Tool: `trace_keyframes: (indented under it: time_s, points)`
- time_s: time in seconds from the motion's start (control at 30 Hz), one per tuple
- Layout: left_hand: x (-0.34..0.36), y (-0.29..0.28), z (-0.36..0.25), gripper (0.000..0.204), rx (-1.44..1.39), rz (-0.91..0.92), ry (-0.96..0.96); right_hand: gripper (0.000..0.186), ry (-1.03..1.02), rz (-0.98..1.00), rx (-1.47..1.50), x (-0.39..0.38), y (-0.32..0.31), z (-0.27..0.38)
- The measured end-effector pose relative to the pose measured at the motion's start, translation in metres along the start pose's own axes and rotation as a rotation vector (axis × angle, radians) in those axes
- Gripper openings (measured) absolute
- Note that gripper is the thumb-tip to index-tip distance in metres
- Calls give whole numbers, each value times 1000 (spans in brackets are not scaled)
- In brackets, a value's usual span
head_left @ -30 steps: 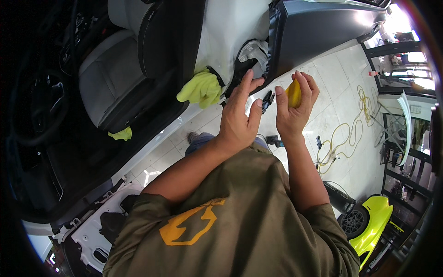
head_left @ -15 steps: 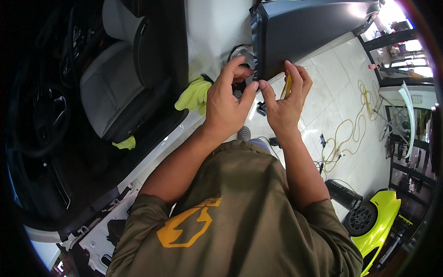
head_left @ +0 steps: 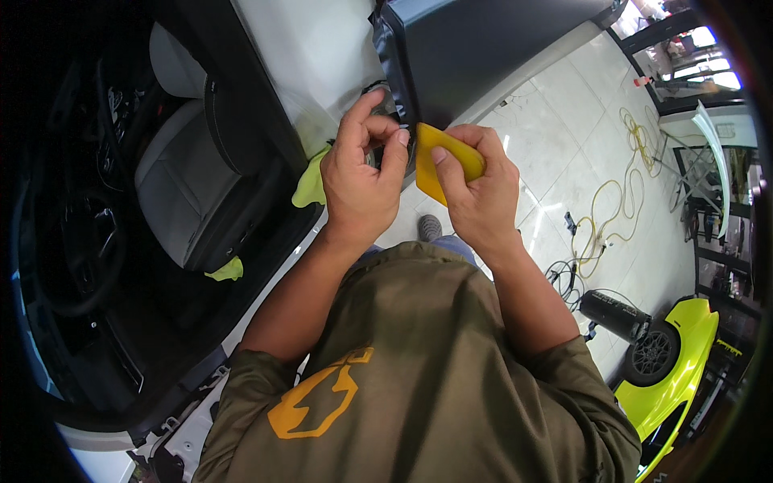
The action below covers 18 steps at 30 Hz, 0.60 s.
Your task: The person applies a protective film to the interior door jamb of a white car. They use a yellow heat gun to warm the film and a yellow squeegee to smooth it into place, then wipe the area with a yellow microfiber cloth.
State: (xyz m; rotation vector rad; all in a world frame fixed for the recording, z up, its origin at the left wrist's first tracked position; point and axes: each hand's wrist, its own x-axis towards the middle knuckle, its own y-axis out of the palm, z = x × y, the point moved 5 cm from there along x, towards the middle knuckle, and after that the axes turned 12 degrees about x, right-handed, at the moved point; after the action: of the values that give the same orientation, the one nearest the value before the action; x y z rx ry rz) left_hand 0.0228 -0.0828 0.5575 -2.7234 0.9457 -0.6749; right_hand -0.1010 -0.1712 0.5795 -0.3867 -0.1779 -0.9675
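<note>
My right hand [head_left: 481,175] grips a flat yellow squeegee [head_left: 432,161], thumb on its face and fingers behind. The squeegee's upper corner meets the lower end of a dark grey car panel [head_left: 483,56]. Along that panel's left edge runs a strip of dark film [head_left: 393,60], loose and wrinkled. Just left of the panel's lower corner is my left hand [head_left: 364,165], its thumb and a finger pinched together and the index finger raised. Whatever lies between those fingertips is too small to make out.
A lime cloth [head_left: 310,181] hangs by the white car body [head_left: 286,64], left of my left hand. The open car interior shows a grey seat [head_left: 181,169]. On the tiled floor at right lie a yellow hose [head_left: 600,237] and a black cylinder [head_left: 616,315], near a lime-yellow car [head_left: 676,362].
The squeegee, formerly tucked edge-on in my right hand, now faces flat toward the panel's corner. My hands have drawn apart, and the whole view has shifted.
</note>
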Motion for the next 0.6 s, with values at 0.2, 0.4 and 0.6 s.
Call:
trace_keyframes:
  time_s: [0.2,0.4,0.6]
  points:
    - [1,-1,5,43,-76,-1,-28,15,18,-2,-4,4,5,6]
    - [0,1,8,41,-139,48,-61,15,-52,39,-63,15,2,15]
    - [0,1,9,38,-139,45,-26,15,-68,21,9,11,1,10]
